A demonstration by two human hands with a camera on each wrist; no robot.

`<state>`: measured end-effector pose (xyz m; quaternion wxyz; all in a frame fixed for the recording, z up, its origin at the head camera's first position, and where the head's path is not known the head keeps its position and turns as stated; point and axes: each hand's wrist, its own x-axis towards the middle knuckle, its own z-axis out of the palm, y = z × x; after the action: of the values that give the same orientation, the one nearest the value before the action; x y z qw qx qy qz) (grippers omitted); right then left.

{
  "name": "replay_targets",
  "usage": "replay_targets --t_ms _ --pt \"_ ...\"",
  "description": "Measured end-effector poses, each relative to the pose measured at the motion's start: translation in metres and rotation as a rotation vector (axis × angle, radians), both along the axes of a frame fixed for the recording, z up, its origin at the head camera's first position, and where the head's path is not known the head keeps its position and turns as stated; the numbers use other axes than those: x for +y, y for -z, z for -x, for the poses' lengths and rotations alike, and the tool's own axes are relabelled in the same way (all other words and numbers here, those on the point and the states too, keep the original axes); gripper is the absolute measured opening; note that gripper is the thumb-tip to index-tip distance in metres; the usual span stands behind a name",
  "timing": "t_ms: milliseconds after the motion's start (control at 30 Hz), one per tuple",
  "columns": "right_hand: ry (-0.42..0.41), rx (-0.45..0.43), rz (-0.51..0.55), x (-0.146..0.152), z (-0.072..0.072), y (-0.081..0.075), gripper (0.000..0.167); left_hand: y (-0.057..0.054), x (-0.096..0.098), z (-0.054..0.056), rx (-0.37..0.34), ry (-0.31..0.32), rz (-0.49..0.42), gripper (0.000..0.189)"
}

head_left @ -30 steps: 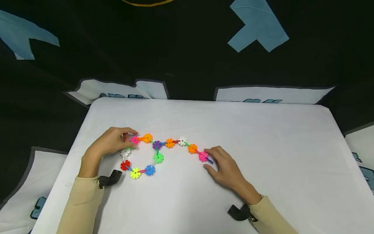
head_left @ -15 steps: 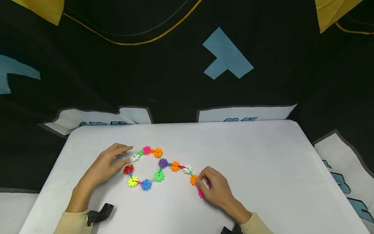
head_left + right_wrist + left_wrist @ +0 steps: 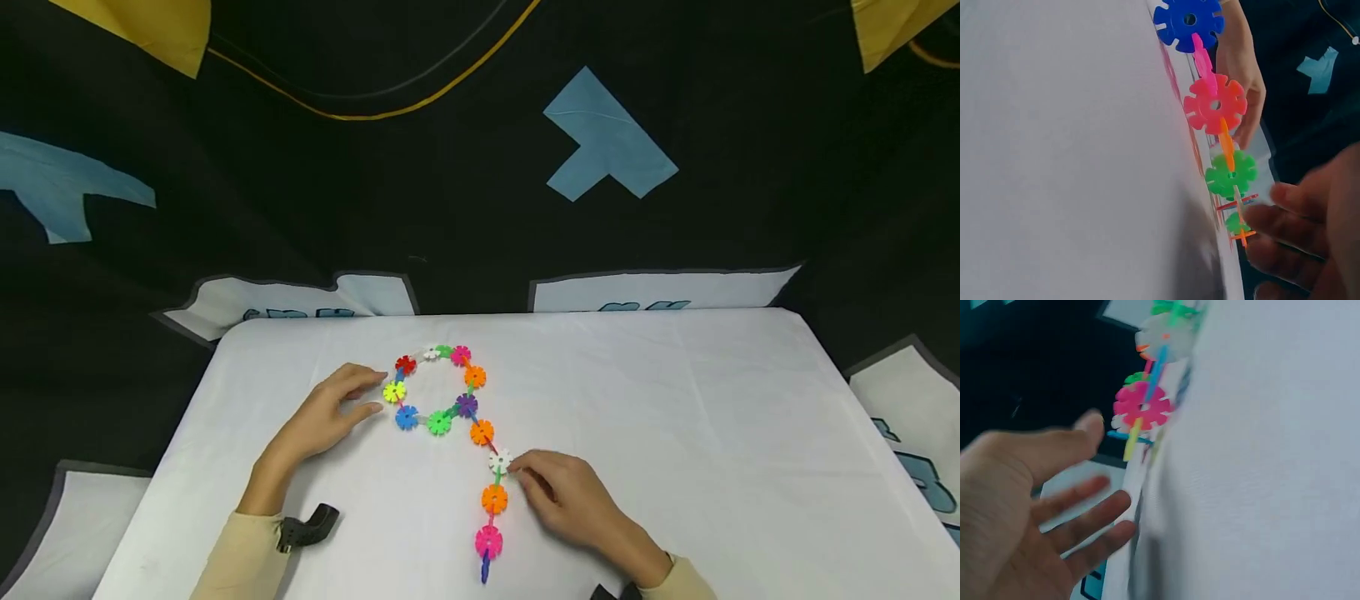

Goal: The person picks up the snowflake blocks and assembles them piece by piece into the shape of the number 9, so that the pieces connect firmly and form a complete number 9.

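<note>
A chain of colourful slotted plastic snowflake discs lies on the white table, a ring with a straight tail. My left hand (image 3: 322, 421) is beside the ring's left side, fingertips close to a yellow disc (image 3: 394, 392), thumb and fingers apart. In the left wrist view its fingers are spread, near a pink disc (image 3: 1141, 405). My right hand (image 3: 573, 496) is right of the tail, its index fingertip at a white disc (image 3: 500, 461). The right wrist view shows its thumb apart from the fingers. The tail ends toward me in a pink disc (image 3: 489, 542) and a dark blue disc (image 3: 485, 568) on edge.
White cloth covers the table (image 3: 675, 417). Its far edge meets a black backdrop (image 3: 480, 208) bearing blue and yellow cut-out shapes. A black wrist mount (image 3: 309, 528) sits on the left sleeve.
The chain has turned clockwise: its tail swung from pointing right to pointing toward me. The yellow disc moved to the ring's left side. The right hand left the tail's pink end for the white disc.
</note>
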<state>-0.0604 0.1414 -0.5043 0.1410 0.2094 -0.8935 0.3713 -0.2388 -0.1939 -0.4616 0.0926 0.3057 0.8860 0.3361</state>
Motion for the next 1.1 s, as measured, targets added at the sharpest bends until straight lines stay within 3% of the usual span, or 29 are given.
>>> replay_targets --t_ms 67,167,300,467,600,800,967,1100 --pt "-0.026 0.038 -0.04 0.0 0.001 0.001 0.032 0.0 0.005 0.001 0.043 -0.001 0.046 0.043" --pt "-0.062 0.036 -0.125 -0.001 0.004 0.003 0.043 0.0 0.015 0.003 0.044 0.028 0.06 0.042" --pt "-0.08 0.048 -0.177 -0.005 0.003 0.004 0.037 0.003 0.03 0.004 -0.002 0.08 0.066 0.049" --pt "-0.046 0.126 -0.225 -0.01 0.002 0.005 0.034 0.009 0.044 0.0 -0.055 0.153 0.075 0.059" --pt "-0.023 0.141 -0.274 -0.011 0.004 0.005 0.034 0.012 0.045 -0.007 -0.053 0.159 0.08 0.063" --pt "0.13 0.113 -0.31 -0.015 0.015 0.001 0.028 0.009 0.047 -0.014 -0.039 0.196 0.072 0.056" --pt "0.171 0.09 -0.314 -0.016 0.024 -0.003 0.031 0.005 0.057 -0.025 -0.115 0.318 0.05 0.046" --pt "0.141 0.061 -0.246 -0.01 0.039 -0.007 0.035 0.0 0.069 -0.038 -0.181 0.453 0.105 0.064"
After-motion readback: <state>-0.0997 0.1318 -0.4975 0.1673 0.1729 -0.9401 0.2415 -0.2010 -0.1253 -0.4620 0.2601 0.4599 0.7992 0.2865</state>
